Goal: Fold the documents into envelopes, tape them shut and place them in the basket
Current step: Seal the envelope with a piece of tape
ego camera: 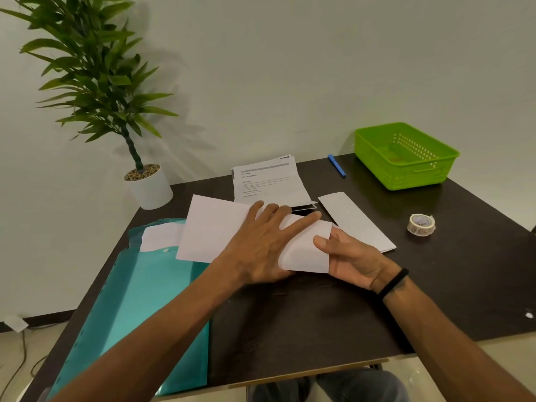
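A white sheet of paper [211, 227] lies in the middle of the dark table, its right end curled over to the left. My left hand [261, 245] presses flat on the sheet with fingers spread. My right hand [351, 256] pinches the curled right end between thumb and fingers. A stack of printed documents [269, 181] sits just behind. A folded white paper [356, 221] lies to the right. The tape roll [421, 224] stands further right. The green basket [406, 172] sits at the back right and looks empty.
A teal plastic folder [139, 300] with white envelopes [162, 235] on it covers the table's left side. A blue pen [336, 165] lies beside the basket. A potted plant [148, 184] stands at the back left corner. The table's front edge [304, 372] is near me.
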A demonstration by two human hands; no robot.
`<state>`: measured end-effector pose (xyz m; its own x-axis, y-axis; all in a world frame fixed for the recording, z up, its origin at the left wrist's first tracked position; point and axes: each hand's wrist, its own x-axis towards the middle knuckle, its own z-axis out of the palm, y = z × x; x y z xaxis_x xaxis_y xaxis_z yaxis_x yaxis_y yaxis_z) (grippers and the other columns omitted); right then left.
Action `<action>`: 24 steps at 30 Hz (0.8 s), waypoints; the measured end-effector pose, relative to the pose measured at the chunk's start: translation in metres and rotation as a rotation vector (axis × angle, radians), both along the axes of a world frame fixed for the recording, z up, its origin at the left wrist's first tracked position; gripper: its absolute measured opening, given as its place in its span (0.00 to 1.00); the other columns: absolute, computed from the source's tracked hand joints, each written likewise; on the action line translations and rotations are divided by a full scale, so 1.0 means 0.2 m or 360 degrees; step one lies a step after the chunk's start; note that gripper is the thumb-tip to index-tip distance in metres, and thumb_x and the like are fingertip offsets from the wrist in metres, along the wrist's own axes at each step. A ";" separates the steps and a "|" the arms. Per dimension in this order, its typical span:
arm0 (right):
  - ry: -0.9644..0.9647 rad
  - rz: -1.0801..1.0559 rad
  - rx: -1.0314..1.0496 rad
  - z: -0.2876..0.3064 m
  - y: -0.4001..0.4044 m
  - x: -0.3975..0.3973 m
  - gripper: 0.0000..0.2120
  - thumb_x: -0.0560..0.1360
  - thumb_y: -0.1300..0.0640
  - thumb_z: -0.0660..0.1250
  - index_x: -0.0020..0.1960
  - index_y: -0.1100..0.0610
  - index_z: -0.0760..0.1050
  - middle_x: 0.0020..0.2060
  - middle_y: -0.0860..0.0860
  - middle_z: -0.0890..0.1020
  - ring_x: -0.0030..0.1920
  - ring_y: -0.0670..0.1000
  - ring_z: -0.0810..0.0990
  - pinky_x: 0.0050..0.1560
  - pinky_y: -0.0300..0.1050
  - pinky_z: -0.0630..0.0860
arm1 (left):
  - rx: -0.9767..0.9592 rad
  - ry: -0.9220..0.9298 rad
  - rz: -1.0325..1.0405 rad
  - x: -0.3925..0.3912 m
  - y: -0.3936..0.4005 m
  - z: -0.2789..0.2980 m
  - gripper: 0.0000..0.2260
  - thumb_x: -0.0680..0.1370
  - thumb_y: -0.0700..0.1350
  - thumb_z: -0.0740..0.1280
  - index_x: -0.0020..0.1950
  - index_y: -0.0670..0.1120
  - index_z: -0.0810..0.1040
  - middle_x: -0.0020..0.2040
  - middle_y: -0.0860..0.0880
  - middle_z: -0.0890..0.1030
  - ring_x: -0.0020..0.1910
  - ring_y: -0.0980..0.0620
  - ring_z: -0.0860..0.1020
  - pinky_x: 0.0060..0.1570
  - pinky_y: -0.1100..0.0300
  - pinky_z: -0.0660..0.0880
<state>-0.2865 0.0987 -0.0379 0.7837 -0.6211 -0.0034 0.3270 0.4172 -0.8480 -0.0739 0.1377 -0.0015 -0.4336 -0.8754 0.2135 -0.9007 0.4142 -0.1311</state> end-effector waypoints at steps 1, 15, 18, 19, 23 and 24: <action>-0.0011 -0.0028 0.0002 0.00 0.00 0.00 0.45 0.65 0.52 0.86 0.76 0.56 0.69 0.71 0.63 0.77 0.71 0.64 0.77 0.69 0.63 0.76 | -0.0029 0.0007 -0.0011 0.01 0.00 0.00 0.47 0.72 0.71 0.69 0.82 0.65 0.43 0.76 0.48 0.62 0.75 0.46 0.61 0.79 0.38 0.50; 0.0851 -0.2311 -0.0736 -0.02 -0.11 -0.14 0.14 0.76 0.45 0.77 0.52 0.55 0.84 0.43 0.47 0.87 0.43 0.46 0.86 0.47 0.47 0.85 | -0.0725 0.0184 0.0492 0.13 0.03 -0.11 0.50 0.65 0.55 0.80 0.82 0.55 0.60 0.77 0.39 0.65 0.76 0.36 0.63 0.76 0.27 0.39; 0.1194 -0.2418 -0.0864 -0.07 -0.15 -0.19 0.18 0.75 0.44 0.76 0.57 0.54 0.82 0.46 0.47 0.85 0.46 0.47 0.84 0.51 0.54 0.84 | -0.0750 0.0211 0.0540 0.14 0.04 -0.18 0.51 0.64 0.52 0.82 0.82 0.55 0.61 0.77 0.39 0.65 0.77 0.35 0.62 0.75 0.28 0.36; 0.1385 -0.2335 -0.0917 -0.10 -0.17 -0.20 0.21 0.74 0.42 0.77 0.60 0.54 0.81 0.48 0.49 0.85 0.49 0.49 0.83 0.52 0.56 0.83 | -0.0751 0.0216 0.0546 0.14 0.04 -0.21 0.50 0.64 0.52 0.82 0.82 0.55 0.61 0.77 0.38 0.64 0.77 0.35 0.62 0.75 0.28 0.35; 0.2271 -0.1806 -0.1123 -0.17 -0.19 -0.20 0.37 0.67 0.32 0.77 0.66 0.55 0.80 0.59 0.58 0.80 0.63 0.60 0.76 0.61 0.57 0.75 | -0.0751 0.0235 0.0549 0.14 0.02 -0.26 0.51 0.64 0.52 0.82 0.82 0.56 0.59 0.79 0.39 0.63 0.79 0.35 0.60 0.75 0.26 0.38; 0.2423 -0.1737 -0.1140 -0.16 -0.18 -0.19 0.39 0.67 0.29 0.75 0.67 0.55 0.79 0.60 0.59 0.79 0.64 0.61 0.74 0.61 0.56 0.73 | -0.0762 0.0251 0.0552 0.15 0.02 -0.27 0.51 0.64 0.52 0.82 0.82 0.56 0.58 0.79 0.39 0.62 0.79 0.35 0.60 0.75 0.26 0.38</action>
